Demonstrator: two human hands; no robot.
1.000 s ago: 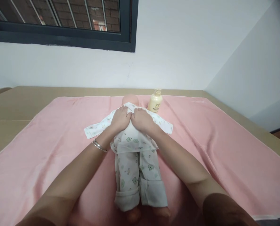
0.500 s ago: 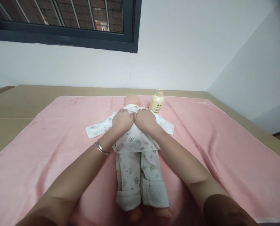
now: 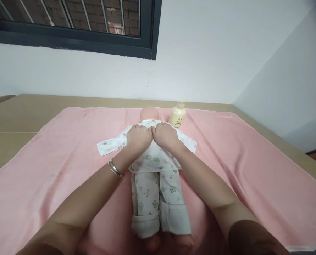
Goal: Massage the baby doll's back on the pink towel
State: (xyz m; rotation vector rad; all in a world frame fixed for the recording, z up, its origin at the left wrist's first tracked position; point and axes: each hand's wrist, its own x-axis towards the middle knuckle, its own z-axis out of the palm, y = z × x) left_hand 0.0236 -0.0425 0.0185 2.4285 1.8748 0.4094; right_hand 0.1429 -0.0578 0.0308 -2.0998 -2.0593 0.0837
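A baby doll [image 3: 149,112] lies on a pink blanket [image 3: 75,141], its head away from me and its feet near me. It wears a white printed shirt [image 3: 155,161] with the sleeves spread out, and white printed trousers [image 3: 147,194] with rolled cuffs. On the upper part of the shirt rest my left hand [image 3: 139,138] and my right hand [image 3: 165,135], side by side with the thumbs touching. Both hands have their fingers curled in; whether they pinch cloth is hidden. A silver bangle circles my left wrist.
A cream-coloured bottle [image 3: 177,115] stands on the blanket to the right of the doll's head. Beyond the tan table edge [image 3: 107,100] rises a white wall with a dark-framed window [image 3: 94,42] at the upper left.
My left hand has moved very slightly right and down, its fingers a little more curled. My right hand stays nearly where it was on the shirt.
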